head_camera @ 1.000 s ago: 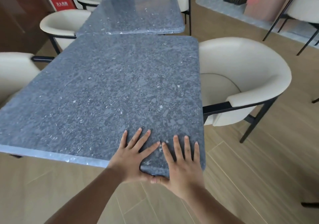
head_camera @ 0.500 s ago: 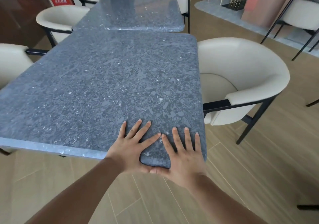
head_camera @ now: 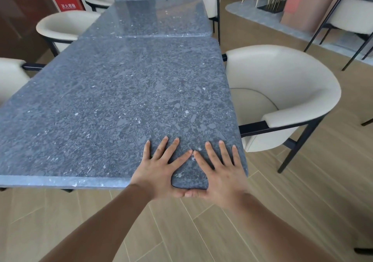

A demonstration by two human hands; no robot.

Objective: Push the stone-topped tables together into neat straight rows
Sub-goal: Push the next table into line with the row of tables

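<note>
Both my hands, left hand [head_camera: 159,173] and right hand [head_camera: 222,175], lie spread flat on the near table [head_camera: 121,100] corner. Its far edge touches the second table [head_camera: 153,19]; a cream chair [head_camera: 282,92] crowds its right side.

near table [head_camera: 121,100]: blue-grey stone, dark mottling, white flecks | far table [head_camera: 153,19]: same blue-grey speckle, glossy | chairs [head_camera: 282,84]: cream seats, black frames | floor [head_camera: 201,231]: light brown wood planks | far-left box [head_camera: 67,2]: red
</note>
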